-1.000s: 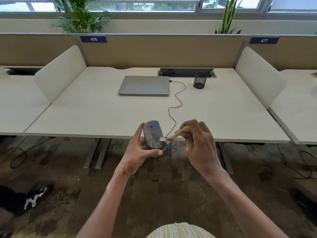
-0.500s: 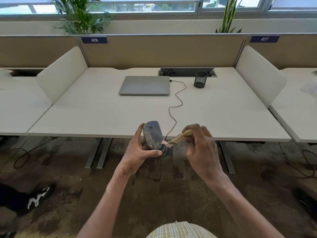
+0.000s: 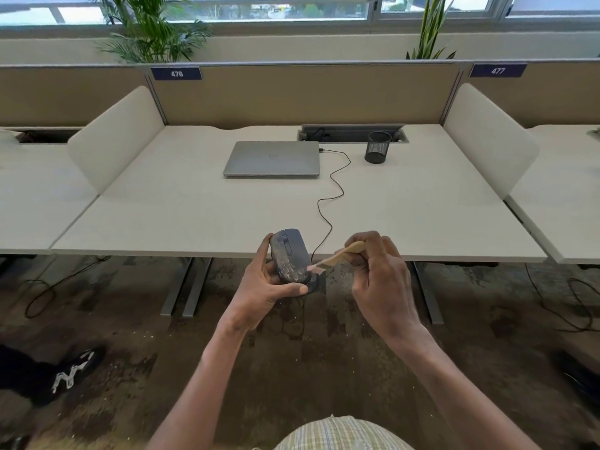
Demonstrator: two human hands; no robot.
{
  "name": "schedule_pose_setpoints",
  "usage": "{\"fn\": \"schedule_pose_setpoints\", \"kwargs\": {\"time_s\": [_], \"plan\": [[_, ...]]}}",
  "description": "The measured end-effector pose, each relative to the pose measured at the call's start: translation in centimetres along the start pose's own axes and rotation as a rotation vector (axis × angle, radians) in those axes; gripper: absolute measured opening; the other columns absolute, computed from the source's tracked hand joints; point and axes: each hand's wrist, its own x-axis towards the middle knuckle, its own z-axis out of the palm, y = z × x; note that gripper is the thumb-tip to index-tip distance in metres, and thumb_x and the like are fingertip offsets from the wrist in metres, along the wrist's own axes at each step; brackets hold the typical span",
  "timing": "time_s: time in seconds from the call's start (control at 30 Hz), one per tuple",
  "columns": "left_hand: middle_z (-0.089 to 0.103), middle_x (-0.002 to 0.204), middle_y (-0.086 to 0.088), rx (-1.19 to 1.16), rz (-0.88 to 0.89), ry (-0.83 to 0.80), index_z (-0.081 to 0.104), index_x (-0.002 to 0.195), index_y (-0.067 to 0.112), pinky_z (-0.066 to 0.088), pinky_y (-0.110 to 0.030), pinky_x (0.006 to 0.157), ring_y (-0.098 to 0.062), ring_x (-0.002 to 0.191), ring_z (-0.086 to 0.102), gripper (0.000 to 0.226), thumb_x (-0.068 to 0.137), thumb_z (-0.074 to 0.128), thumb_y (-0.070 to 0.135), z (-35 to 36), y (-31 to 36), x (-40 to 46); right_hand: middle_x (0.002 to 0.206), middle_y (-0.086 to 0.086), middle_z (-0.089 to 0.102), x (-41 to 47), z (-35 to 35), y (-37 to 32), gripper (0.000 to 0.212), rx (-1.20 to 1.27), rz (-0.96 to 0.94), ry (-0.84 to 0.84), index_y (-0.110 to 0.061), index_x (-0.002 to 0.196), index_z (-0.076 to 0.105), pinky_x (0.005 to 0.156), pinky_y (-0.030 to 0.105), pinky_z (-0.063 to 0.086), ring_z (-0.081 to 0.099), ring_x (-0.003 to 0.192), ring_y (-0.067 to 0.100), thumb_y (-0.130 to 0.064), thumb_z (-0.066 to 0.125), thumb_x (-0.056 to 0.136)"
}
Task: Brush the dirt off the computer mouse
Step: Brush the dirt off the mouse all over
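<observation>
Bright, even daylight comes from the windows [image 3: 292, 9] along the far wall, and the panes are washed out to near white. The pale tabletop [image 3: 194, 216] is evenly lit, with only soft shadows. The floor [image 3: 113, 319] beneath its near edge is much dimmer. Wide-angle distortion bows straight lines toward the frame's sides. Detail is slightly soft throughout, most at the corners.
</observation>
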Motion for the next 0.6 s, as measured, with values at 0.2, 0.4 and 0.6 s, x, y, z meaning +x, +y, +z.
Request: {"fn": "schedule_pose_setpoints", "kwargs": {"time_s": [0.2,0.4,0.6], "plan": [[0.064,0.14,-0.01,-0.033,0.02,-0.022,0.018,0.165,0.038,0.06,-0.041,0.099,-0.027,0.119,0.072,0.138,0.058,0.101,0.012,0.3,0.2,0.1,0.088,0.006,0.065,1.0,0.4,-0.9,0.037,-0.009,-0.044,0.002,-0.013,0.11,0.056,0.066,0.044,0.057,0.061,0.085,0.026,0.012,0.068,0.084],[0.063,0.142,-0.014,-0.041,0.025,-0.005,0.02,0.165,0.034,0.06,-0.042,0.099,-0.028,0.121,0.071,0.131,0.062,0.095,0.003,0.1,-0.2,0.0,0.085,0.001,0.064,-0.5,0.1,-0.2,0.045,-0.036,-0.018,0.016,-0.013,0.107,0.057,0.062,0.045,0.057,0.061,0.08,0.025,0.018,0.069,0.077],[0.062,0.142,-0.015,-0.049,0.037,-0.01,0.019,0.164,0.037,0.062,-0.034,0.092,-0.026,0.121,0.071,0.132,0.062,0.096,0.002,0.5,0.0,0.6,0.087,0.005,0.066,0.8,0.3,-1.2,0.047,-0.03,-0.069,0.015,-0.012,0.111,0.054,0.065,0.043,0.058,0.062,0.084,0.027,0.016,0.071,0.077]]}}
